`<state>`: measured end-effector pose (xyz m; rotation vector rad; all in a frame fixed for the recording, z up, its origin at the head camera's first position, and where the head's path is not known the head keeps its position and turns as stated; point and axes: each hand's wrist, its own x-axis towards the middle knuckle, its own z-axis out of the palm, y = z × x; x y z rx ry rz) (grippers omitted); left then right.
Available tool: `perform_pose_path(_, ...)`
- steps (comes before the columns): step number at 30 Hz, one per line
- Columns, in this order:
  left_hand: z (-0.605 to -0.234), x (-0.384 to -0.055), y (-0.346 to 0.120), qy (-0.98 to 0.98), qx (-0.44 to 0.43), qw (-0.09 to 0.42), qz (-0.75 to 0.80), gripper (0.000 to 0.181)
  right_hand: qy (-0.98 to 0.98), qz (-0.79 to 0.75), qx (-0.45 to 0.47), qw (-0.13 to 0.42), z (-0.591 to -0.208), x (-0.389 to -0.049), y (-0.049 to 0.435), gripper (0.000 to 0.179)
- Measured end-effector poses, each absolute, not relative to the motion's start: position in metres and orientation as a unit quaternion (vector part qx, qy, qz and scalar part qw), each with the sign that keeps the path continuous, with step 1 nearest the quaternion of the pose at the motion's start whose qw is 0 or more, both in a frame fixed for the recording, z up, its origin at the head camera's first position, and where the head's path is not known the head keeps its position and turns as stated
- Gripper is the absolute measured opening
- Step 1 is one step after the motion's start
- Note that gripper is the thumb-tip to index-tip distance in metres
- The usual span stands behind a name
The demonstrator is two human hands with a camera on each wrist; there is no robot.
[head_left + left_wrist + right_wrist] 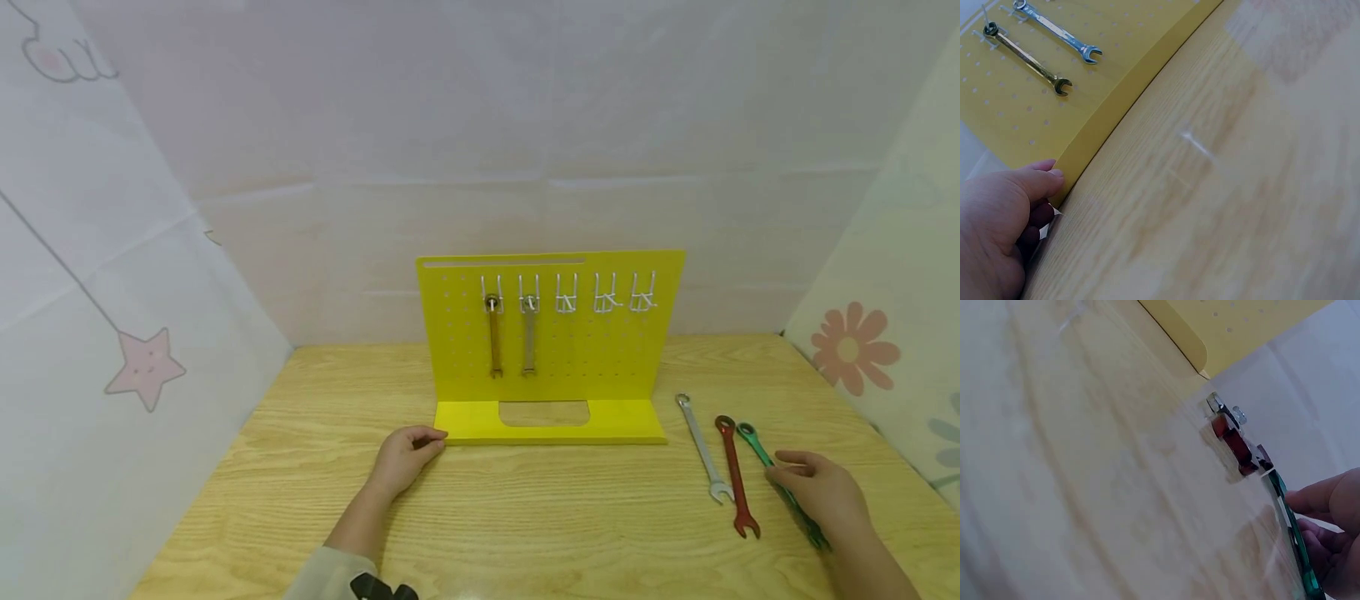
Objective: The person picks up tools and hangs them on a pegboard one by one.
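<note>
A yellow pegboard stand stands on the table, its front left corner pinched between the thumb and fingers of my left hand. Two wrenches hang on its hooks: a brownish-gold wrench and a silver wrench. At the right, my right hand has thumb and fingers around a green wrench; the hand covers its middle. A red wrench and another silver wrench lie to its left. In the right wrist view, the fingers touch the green wrench.
Three hooks to the right of the hung wrenches carry nothing. The wooden tabletop extends in front of the stand. Pale cloth walls with printed figures enclose the back and sides.
</note>
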<state>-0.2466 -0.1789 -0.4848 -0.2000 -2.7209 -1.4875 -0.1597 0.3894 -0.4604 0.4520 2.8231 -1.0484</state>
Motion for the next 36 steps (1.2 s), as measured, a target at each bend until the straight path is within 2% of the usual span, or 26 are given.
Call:
perform_pose_path(16, -0.486, -0.246, -0.179, -0.875, -0.060, 0.017, -0.480, 0.012, 0.929, -0.331, 0.161, 0.046, -0.458, -0.162, 0.374, 0.058)
perform_pose_path(36, -0.486, -0.247, -0.179, -0.875, -0.061, 0.017, -0.480, 0.012, 0.901, -0.401, 0.165, 0.012, -0.454, -0.161, 0.373, 0.065)
